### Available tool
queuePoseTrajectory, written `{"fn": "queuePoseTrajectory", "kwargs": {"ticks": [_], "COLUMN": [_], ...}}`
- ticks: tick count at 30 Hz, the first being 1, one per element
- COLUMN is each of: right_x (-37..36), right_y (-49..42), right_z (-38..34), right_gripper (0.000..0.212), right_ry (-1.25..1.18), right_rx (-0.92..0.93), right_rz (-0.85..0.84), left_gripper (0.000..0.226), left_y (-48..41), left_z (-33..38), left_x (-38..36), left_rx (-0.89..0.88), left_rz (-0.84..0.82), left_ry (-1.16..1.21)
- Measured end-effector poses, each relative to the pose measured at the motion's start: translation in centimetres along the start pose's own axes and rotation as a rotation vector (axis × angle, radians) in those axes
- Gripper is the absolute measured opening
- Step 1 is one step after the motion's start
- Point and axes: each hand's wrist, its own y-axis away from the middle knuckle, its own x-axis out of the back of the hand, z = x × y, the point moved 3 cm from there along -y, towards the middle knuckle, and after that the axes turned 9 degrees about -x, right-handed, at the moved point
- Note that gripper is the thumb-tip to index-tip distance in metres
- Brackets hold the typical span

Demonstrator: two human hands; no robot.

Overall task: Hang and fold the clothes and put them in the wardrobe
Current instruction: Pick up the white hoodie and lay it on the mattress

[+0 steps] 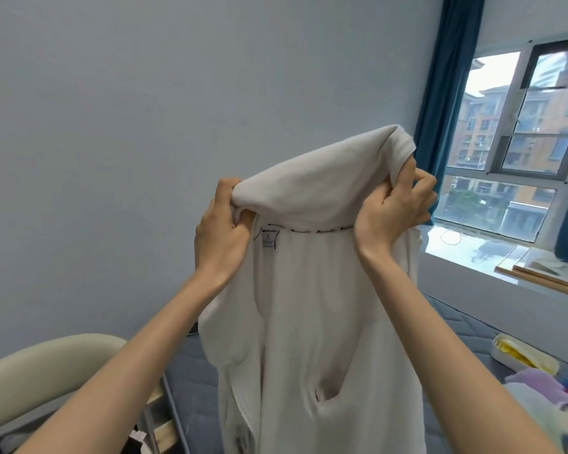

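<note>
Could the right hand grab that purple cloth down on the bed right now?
Probably not yet: the right hand grips the white garment held up high. Nothing covers the purple cloth, so once freed it likely could.

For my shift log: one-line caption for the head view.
The left hand and right hand grip a white garment by its collar, raised over a blue mattress near the window.

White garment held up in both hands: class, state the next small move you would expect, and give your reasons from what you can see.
Probably lower it flat onto the mattress for folding. The left hand and right hand both grip the white garment at its collar, it hangs rumpled with the label facing the camera, and no hanger is in view.
</note>
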Motion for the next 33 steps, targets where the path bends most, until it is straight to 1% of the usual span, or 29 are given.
{"fn": "queuePoseTrajectory", "kwargs": {"ticks": [4, 7, 11, 14, 19, 21, 22, 24, 25, 27, 29, 30, 31, 33], "right_x": [-1.4, -3.1, -6.1, -8.5, -12.8, -14.3, -15.1, -16.5, -17.1, -18.4, -19.2, -19.3, -19.1, -18.1], "right_y": [1.8, 4.5, 8.6, 10.0, 10.7, 11.4, 12.0, 13.9, 14.9, 17.4, 20.0, 21.3, 22.5, 24.7], "right_z": [4.8, 9.5, 16.5, 20.3, 25.9, 28.7, 30.3, 34.1, 36.0, 40.6, 45.1, 47.3, 49.3, 52.3], "right_gripper": [0.048, 0.049, 0.049, 0.051, 0.05, 0.05, 0.052, 0.057, 0.059, 0.059, 0.058, 0.058, 0.061, 0.065], "right_ry": [0.12, 0.195, 0.285, 0.3, 0.284, 0.28, 0.281, 0.308, 0.341, 0.447, 0.578, 0.656, 0.736, 0.816], "right_rx": [0.01, 0.017, 0.043, 0.064, 0.033, -0.003, -0.03, -0.091, -0.116, -0.149, -0.199, -0.236, -0.267, -0.31], "right_rz": [-0.067, -0.112, -0.153, -0.177, -0.276, -0.338, -0.381, -0.528, -0.634, -0.909, -1.209, -1.329, -1.415, -1.495], "left_gripper": [0.016, 0.012, 0.009, 0.01, 0.019, 0.031, 0.04, 0.057, 0.062, 0.066, 0.066, 0.066, 0.065, 0.061], "left_y": [1.8, 4.2, 8.8, 10.6, 12.2, 13.3, 14.2, 16.9, 18.4, 21.9, 25.0, 26.4, 28.0, 30.7], "left_z": [-3.1, -6.9, -13.1, -17.5, -22.7, -25.0, -26.1, -28.5, -29.5, -31.7, -33.7, -34.3, -34.8, -35.4], "left_x": [-1.9, -3.9, -7.7, -10.5, -15.4, -17.1, -18.1, -20.0, -20.9, -22.6, -23.7, -24.1, -24.5, -24.8], "left_rx": [0.052, 0.1, 0.194, 0.208, 0.151, 0.142, 0.144, 0.195, 0.221, 0.276, 0.349, 0.389, 0.433, 0.5], "left_rz": [-0.105, -0.158, -0.188, -0.167, -0.169, -0.196, -0.238, -0.356, -0.404, -0.44, -0.441, -0.444, -0.448, -0.469], "left_ry": [-0.065, -0.054, 0.024, 0.075, 0.115, 0.167, 0.189, 0.227, 0.237, 0.206, 0.155, 0.134, 0.109, 0.034]}}
